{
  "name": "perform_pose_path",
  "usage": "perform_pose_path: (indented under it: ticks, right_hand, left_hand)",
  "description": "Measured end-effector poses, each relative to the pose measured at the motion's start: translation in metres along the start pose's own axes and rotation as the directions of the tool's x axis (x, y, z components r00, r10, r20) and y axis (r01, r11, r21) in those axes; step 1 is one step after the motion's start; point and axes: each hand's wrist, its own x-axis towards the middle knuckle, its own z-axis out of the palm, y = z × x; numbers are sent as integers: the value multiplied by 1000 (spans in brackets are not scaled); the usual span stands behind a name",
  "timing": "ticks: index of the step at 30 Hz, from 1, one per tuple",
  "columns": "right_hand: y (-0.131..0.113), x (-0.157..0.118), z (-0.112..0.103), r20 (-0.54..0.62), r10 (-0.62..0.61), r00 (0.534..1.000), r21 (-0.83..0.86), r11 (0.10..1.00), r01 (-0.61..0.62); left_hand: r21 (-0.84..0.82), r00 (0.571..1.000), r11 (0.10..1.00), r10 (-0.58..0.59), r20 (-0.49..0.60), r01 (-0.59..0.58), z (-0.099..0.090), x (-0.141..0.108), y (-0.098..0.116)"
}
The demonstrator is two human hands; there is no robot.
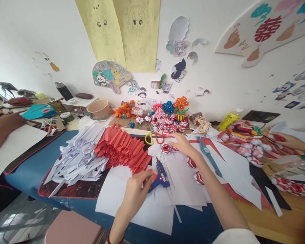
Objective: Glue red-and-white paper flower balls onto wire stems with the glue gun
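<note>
My left hand [137, 191] is closed in a pinch beside a blue glue gun [162, 171]. A small red-orange bit shows at its fingertips, too small to name. The glue gun lies on white paper sheets [132, 203], its nozzle pointing away from me. Stretched forward, my right hand [181, 144] has its index finger and thumb apart. Under it is a red-and-white paper flower [175, 148], partly hidden, and a second paper flower [166, 148] sits just left. Scissors [154, 138] with yellow and red handles lie beyond the fingertips.
Folded white paper strips [78, 156] and red paper pieces [123, 149] are heaped at left. Finished flowers [170, 123] stand near the wall. A blue cutter [209, 156] lies right of my forearm. Other people's hands show at the left [10, 122] and right [284, 139].
</note>
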Motion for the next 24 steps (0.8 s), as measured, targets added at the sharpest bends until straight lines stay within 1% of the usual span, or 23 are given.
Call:
perform_pose_path:
  ticks: [3,5,9,12,14,17,20,22,24]
  right_hand:
    - [-7,-19,-3,37,-15,999,-57,998,18]
    - [-13,-27,0,37,-10,999,-111,994,14]
    - [-22,-30,13,6,-13,1000,-187,982,14]
    - [-26,-29,18,-26,-40,999,-183,983,35]
    - [-29,-29,17,-62,-64,996,-158,986,53]
    - [-37,-36,9,-150,-78,986,-110,992,62]
    - [-50,-50,4,-252,-47,967,-57,998,34]
    - [-60,-63,2,-320,-22,947,22,999,31]
    - [-71,-79,-1,-397,0,918,144,988,62]
  left_hand:
    - [-11,1000,1000,12,24,-11,8,0,1]
    - [-23,999,1000,22,36,-21,13,0,3]
    - [-50,998,998,35,53,-32,19,-2,5]
    - [-45,998,998,39,42,-37,20,-5,5]
    - [-50,999,998,44,26,-43,21,-6,5]
    - [-63,998,996,59,-31,-60,26,-2,4]
    - [-36,985,997,62,-160,-69,33,10,8]
    - [-26,969,997,63,-239,-71,37,20,14]
    - [-85,966,994,46,-254,-70,39,29,20]
